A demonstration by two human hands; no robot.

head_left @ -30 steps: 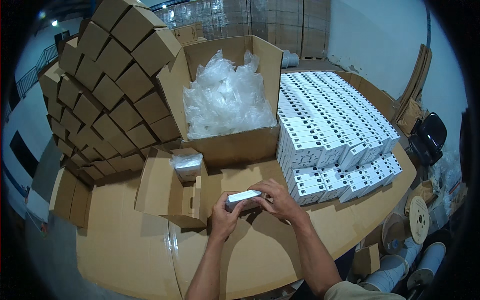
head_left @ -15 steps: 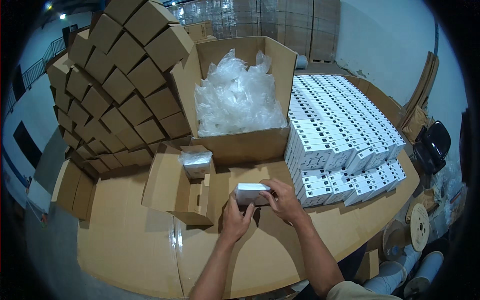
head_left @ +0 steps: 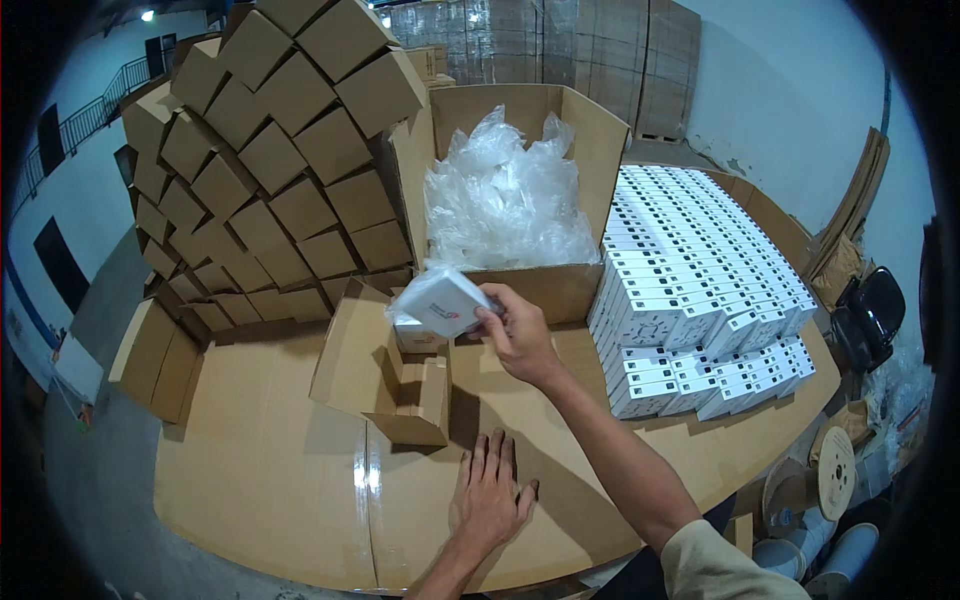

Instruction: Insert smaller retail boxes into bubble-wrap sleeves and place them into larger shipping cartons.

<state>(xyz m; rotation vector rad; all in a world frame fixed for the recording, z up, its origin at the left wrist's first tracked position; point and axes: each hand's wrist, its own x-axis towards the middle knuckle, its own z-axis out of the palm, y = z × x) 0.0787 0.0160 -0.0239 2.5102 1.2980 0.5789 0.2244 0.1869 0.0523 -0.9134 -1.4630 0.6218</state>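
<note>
My right hand (head_left: 517, 333) grips a small white box wrapped in clear plastic (head_left: 440, 303), held in the air just above an open small cardboard carton (head_left: 390, 372). Inside that carton another wrapped white box (head_left: 420, 340) shows partly under the held one. My left hand (head_left: 490, 496) lies flat, fingers apart, on the cardboard-covered table (head_left: 270, 470), a little in front of the carton and holding nothing.
A large open carton (head_left: 520, 200) full of clear plastic bags stands behind. Rows of stacked white boxes (head_left: 700, 290) fill the right side. A slanted stack of small closed cartons (head_left: 270, 150) rises at left. Cable reels (head_left: 830, 470) sit beyond the table's right edge.
The left hand let go of the white box and dropped flat onto the table. The right hand alone carried the box left, over the small open carton.
</note>
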